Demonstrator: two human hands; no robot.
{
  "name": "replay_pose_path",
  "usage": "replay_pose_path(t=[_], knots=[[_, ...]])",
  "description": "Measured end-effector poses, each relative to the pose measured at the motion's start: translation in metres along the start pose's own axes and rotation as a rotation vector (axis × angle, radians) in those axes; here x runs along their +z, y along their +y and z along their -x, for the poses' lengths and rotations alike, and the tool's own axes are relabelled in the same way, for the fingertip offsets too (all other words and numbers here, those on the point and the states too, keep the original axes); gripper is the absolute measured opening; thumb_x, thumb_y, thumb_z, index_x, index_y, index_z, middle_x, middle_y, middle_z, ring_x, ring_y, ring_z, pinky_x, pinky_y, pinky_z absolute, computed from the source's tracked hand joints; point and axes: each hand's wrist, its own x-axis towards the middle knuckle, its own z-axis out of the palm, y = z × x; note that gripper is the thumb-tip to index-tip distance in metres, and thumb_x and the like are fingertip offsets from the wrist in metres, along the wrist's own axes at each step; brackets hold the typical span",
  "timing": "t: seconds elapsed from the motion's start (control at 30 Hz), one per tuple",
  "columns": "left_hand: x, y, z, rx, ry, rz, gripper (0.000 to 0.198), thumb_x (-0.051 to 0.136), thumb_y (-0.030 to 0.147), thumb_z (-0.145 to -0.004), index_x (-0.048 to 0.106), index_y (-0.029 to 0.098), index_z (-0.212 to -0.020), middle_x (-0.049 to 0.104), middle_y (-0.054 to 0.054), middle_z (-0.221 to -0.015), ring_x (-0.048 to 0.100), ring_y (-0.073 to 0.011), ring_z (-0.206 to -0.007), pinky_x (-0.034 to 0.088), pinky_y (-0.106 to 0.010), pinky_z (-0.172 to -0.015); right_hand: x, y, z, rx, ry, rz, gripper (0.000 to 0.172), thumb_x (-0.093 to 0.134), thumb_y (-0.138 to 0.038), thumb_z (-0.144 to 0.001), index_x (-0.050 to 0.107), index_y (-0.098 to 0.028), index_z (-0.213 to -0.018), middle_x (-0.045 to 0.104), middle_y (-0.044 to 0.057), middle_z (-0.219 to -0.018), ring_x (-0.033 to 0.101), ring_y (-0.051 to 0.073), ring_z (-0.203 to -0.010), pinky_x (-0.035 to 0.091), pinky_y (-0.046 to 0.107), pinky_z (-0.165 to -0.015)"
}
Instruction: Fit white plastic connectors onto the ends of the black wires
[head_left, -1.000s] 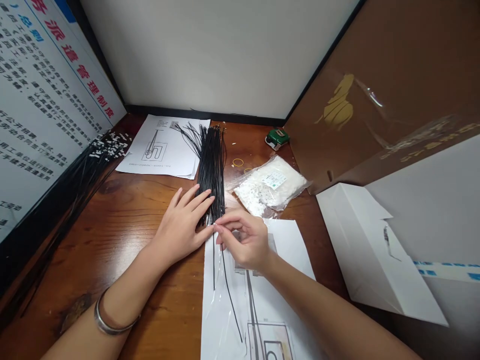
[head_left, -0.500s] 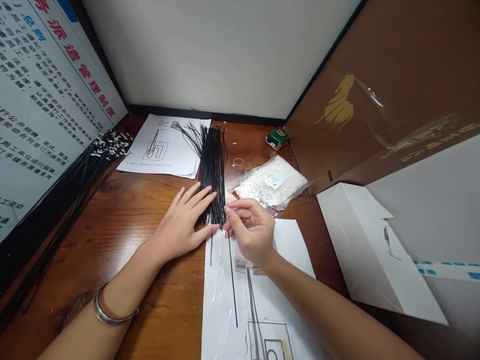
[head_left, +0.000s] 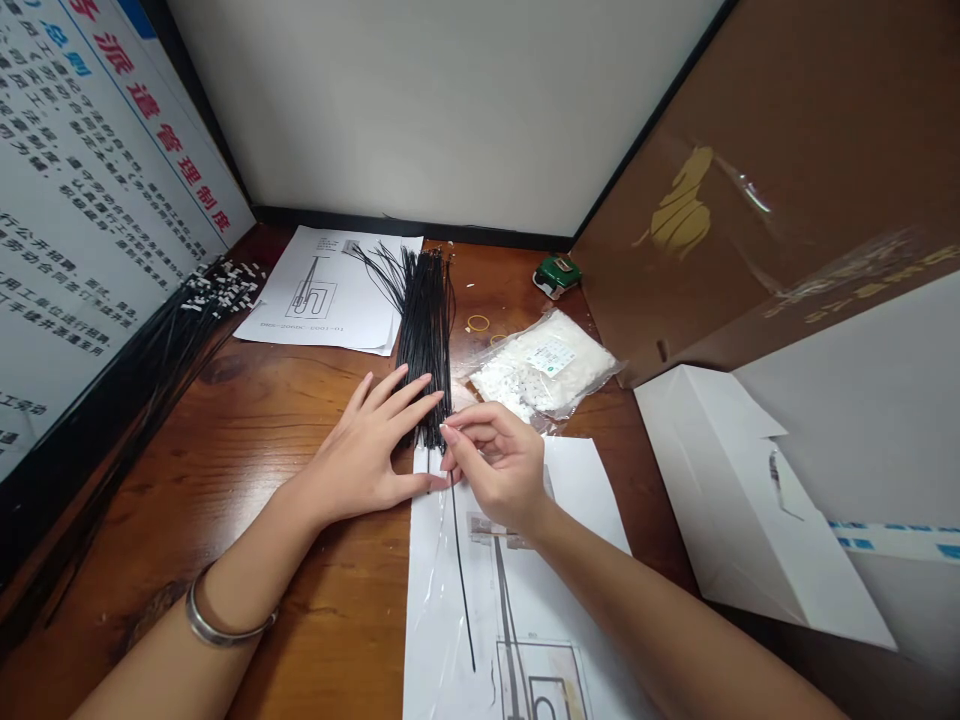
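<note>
A thick bundle of thin black wires point(head_left: 424, 335) lies across the middle of the table, its near ends between my hands. My left hand point(head_left: 373, 440) rests with fingers spread, the fingertips over the bundle and the thumb reaching toward my right hand. In a pinch, my right hand point(head_left: 498, 463) grips a single black wire point(head_left: 461, 570), whose length trails toward me over the printed drawing sheet point(head_left: 592, 490). The pinched part is hidden by the fingers. Just beyond the right hand sits a clear bag of small white pieces point(head_left: 541, 365).
More black wires with white ends point(head_left: 217, 290) lie at the left. A second drawing sheet point(head_left: 300, 310) is behind the left hand. A green tape measure point(head_left: 556, 276) and a yellow rubber band point(head_left: 478, 323) lie at the back. An open white box point(head_left: 739, 500) stands at the right.
My right hand has shifted slightly toward the left, and the trailing wire's free end has slid a little nearer to me. The left thumb now reaches further right, beside the right fingers.
</note>
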Motion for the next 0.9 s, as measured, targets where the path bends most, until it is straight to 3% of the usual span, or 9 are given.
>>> replay_pose_path(t=[0.13,0.3,0.5,0.63,0.9], knots=[[0.0006,0.0002,-0.0002,-0.047,0.013,-0.018,0.061,0.053,0.045,-0.089,0.04,0.02,-0.142,0.037,-0.008,-0.152,0.025,-0.028,-0.143,0.02,-0.056,-0.116,-0.0003,-0.0004,0.0,-0.005,-0.035,-0.009,0.007,0.06,-0.026,-0.085,0.057,-0.02,-0.083,0.06,-0.004,-0.052,0.056,0.009,-0.036,0.046,0.02,-0.033],[0.0,0.0013,-0.0002,-0.008,0.018,0.005,0.069,0.06,0.053,-0.082,0.043,0.021,-0.141,0.039,-0.008,-0.151,0.025,-0.031,-0.143,0.019,-0.059,-0.116,-0.0005,0.0017,0.0013,-0.044,-0.079,0.048,0.004,0.058,-0.023,-0.086,0.058,-0.02,-0.084,0.062,-0.003,-0.052,0.058,0.01,-0.038,0.048,0.021,-0.034],[0.0007,0.0006,0.0001,0.013,0.039,-0.007,0.054,0.054,0.039,-0.089,0.045,0.022,-0.14,0.042,-0.008,-0.15,0.027,-0.0289,-0.142,0.02,-0.059,-0.115,-0.0007,0.0008,0.0031,-0.197,-0.179,0.065,0.006,0.057,-0.015,-0.084,0.058,-0.02,-0.084,0.061,-0.004,-0.053,0.058,0.01,-0.038,0.047,0.02,-0.033],[0.0021,0.0002,-0.0001,0.041,0.092,-0.002,0.042,0.054,0.032,-0.089,0.056,0.026,-0.131,0.054,-0.006,-0.14,0.035,-0.0288,-0.138,0.02,-0.062,-0.113,-0.0008,-0.0008,0.0036,-0.232,-0.236,0.075,0.008,0.056,-0.014,-0.084,0.058,-0.021,-0.082,0.063,-0.003,-0.055,0.058,0.01,-0.038,0.049,0.02,-0.034],[0.0059,-0.0005,-0.0012,0.13,0.213,-0.007,0.028,0.053,0.028,-0.091,0.068,0.027,-0.115,0.068,-0.005,-0.122,0.049,-0.0276,-0.127,0.028,-0.061,-0.109,0.0019,0.0013,0.0022,-0.143,-0.121,0.017,0.004,0.057,-0.016,-0.085,0.058,-0.02,-0.085,0.069,0.001,-0.067,0.065,0.011,-0.048,0.057,0.022,-0.043]])
